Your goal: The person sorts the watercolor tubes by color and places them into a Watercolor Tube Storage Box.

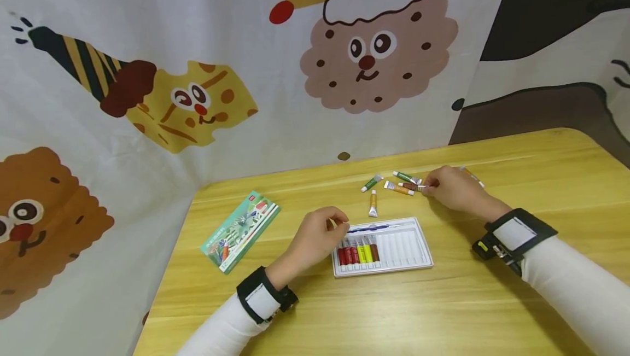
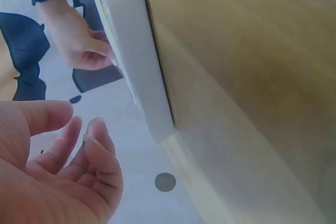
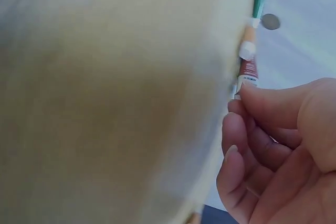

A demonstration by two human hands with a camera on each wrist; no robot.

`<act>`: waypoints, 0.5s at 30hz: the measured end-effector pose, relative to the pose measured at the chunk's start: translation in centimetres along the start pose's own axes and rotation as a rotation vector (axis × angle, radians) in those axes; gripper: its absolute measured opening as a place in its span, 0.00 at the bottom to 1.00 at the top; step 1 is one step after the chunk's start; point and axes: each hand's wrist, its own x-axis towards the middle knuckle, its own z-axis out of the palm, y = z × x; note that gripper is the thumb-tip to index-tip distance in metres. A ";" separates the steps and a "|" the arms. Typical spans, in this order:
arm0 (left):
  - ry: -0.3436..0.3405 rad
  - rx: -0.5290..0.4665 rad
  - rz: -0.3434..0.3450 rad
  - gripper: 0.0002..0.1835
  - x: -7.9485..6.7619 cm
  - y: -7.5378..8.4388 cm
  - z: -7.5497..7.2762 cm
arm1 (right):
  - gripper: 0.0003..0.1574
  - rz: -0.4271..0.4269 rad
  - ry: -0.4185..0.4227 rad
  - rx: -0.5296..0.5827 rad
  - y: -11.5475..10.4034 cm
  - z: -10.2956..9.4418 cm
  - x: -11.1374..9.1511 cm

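My right hand [image 1: 456,192] pinches the crimped end of a brown paint tube [image 1: 411,186] between thumb and fingers; the right wrist view shows the same tube [image 3: 249,70] at the thumb tip. My left hand [image 1: 317,238] hovers at the upper left corner of a white plastic paint tray [image 1: 406,249], fingers bent loosely. Nothing shows between thumb and fingers of that hand [image 2: 73,166] in the left wrist view. Red tubes [image 1: 348,256], yellow tubes [image 1: 364,254] and a brown one [image 1: 375,255] lie in the tray's left slots. A blue paintbrush [image 1: 370,228] lies along its top.
Beyond the tray lie green tubes [image 1: 372,182] and orange-yellow tubes [image 1: 373,203], one partly behind my right hand. A green printed paint box [image 1: 240,231] lies on the left of the wooden table [image 1: 384,317]. A cartoon-print curtain [image 1: 275,126] hangs behind.
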 end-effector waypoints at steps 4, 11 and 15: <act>0.011 -0.012 0.011 0.08 0.1 0.1 -0.3 | 0.06 -0.053 0.035 -0.008 -0.6 -1.4 -0.7; 0.022 -0.014 0.028 0.12 0.2 0.5 -0.4 | 0.06 -0.121 0.052 0.083 -2.9 -2.9 -2.3; 0.021 -0.030 0.074 0.15 0.3 1.2 -0.1 | 0.03 -0.194 0.040 0.134 -4.8 -2.7 -3.6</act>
